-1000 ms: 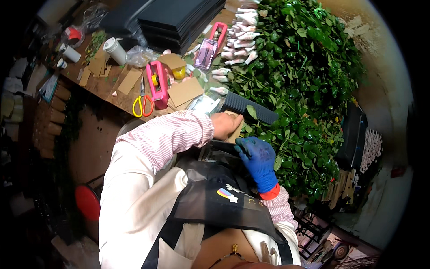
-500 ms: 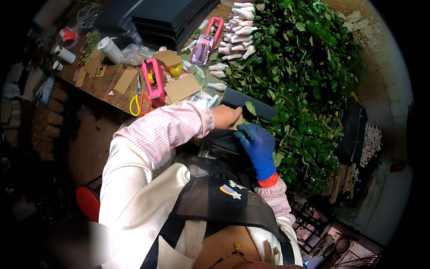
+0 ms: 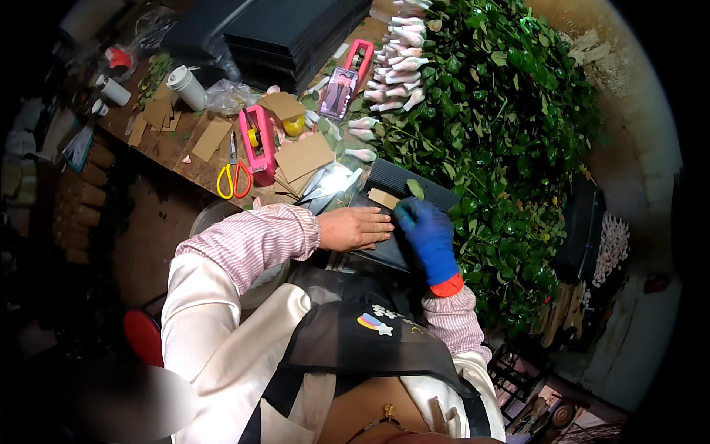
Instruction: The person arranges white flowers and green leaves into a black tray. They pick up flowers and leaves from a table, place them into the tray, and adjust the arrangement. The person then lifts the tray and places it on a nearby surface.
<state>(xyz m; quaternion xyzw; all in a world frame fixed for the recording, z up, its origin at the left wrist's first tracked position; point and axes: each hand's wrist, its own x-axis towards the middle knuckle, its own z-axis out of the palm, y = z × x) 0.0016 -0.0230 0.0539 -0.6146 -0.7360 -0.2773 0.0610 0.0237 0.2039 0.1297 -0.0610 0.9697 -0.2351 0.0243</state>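
My bare left hand lies with its fingers stretched out flat on a dark smooth surface at the work table's near edge. My right hand, in a blue glove with a red cuff, has its fingers curled at the right end of a small brown cardboard piece; its fingertips are partly hidden. The cardboard piece lies by the near edge of a black ridged sheet. A loose green leaf rests on that sheet, just beyond the gloved fingers.
Leafy stems heap up on the right, with pale pink wrapped flower heads at their left. Scissors, pink tape dispensers, cardboard sheets, a phone and a white cup lie to the left. Black boards stand stacked behind.
My left hand has come away from the cardboard piece, moved nearer to me and flattened out. The cardboard piece now shows by the ridged sheet. My gloved right hand has barely moved.
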